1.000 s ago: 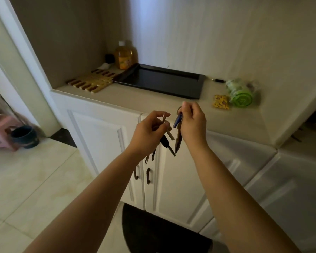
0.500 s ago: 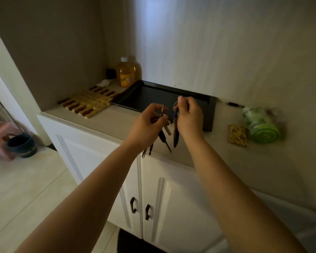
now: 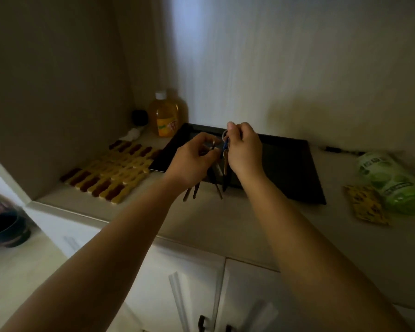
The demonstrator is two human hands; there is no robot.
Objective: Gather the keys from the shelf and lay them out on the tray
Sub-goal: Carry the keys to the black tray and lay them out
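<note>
A black rectangular tray point(image 3: 295, 168) lies on the beige countertop against the back wall. Both hands hover over its front-left part, side by side. My left hand point(image 3: 192, 161) pinches a ring with several dark keys point(image 3: 216, 178) dangling below it. My right hand point(image 3: 243, 149) pinches a metal ring with a blue-headed key and a brass key point(image 3: 225, 164) hanging down. The key tips hang just above the tray's front rim. I cannot tell whether the two bunches are joined.
A wooden slatted trivet point(image 3: 110, 173) lies left of the tray. An orange-liquid bottle point(image 3: 167, 115) stands behind it in the corner. A green wipes pack point(image 3: 393, 180) and a yellow packet point(image 3: 365, 204) lie to the right. White cabinet doors point(image 3: 201, 295) sit below the counter.
Both hands have carried the keys forward from in front of the cabinet doors to above the tray. The view has closed in on the counter.
</note>
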